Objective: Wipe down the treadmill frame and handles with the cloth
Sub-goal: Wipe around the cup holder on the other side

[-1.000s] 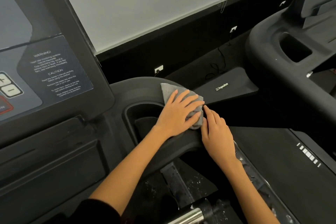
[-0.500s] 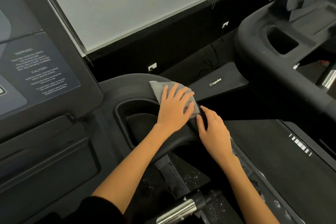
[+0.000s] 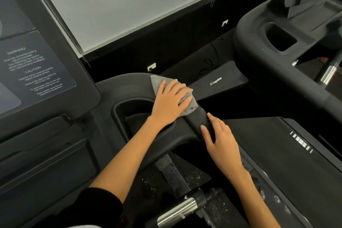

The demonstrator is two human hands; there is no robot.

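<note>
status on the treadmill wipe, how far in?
Done: nothing shows as finished. In hand: left hand presses the grey cloth flat on the curved handrail beside the cup holder; right hand rests on the rail lower down. Left: white specks remain on the lower frame.

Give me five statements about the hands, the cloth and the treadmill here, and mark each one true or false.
1. The left hand presses the grey cloth flat on the curved treadmill frame. True.
2. The right hand holds the cloth. False: it rests on the black handle, off the cloth.
3. The cloth lies inside the cup holder. False: it lies on the frame beside it.
4. The console panel shows a warning text. True.
5. The cloth is bright red. False: it is grey.
</note>
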